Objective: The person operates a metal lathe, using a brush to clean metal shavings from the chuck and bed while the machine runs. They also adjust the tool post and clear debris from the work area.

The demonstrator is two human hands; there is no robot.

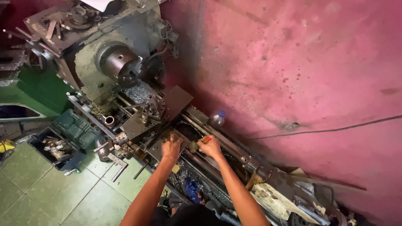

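I look down on an old grey metal lathe (pixel 138 75) along a pink wall. My left hand (pixel 171 148) rests flat on a dark metal plate on the carriage (pixel 140 125), fingers spread. My right hand (pixel 210 146) is closed around a small tool with an orange-red handle (pixel 206 139), its tip over the lathe bed (pixel 201 167). The round chuck (pixel 121 62) sits at the upper left, apart from both hands.
A clear plastic bottle with a blue cap (pixel 217 119) stands against the pink wall (pixel 293 62). A green toolbox (pixel 75 127) and a tray of tools (pixel 56 148) sit on the tiled floor at left. A black cable (pixel 335 129) runs along the wall.
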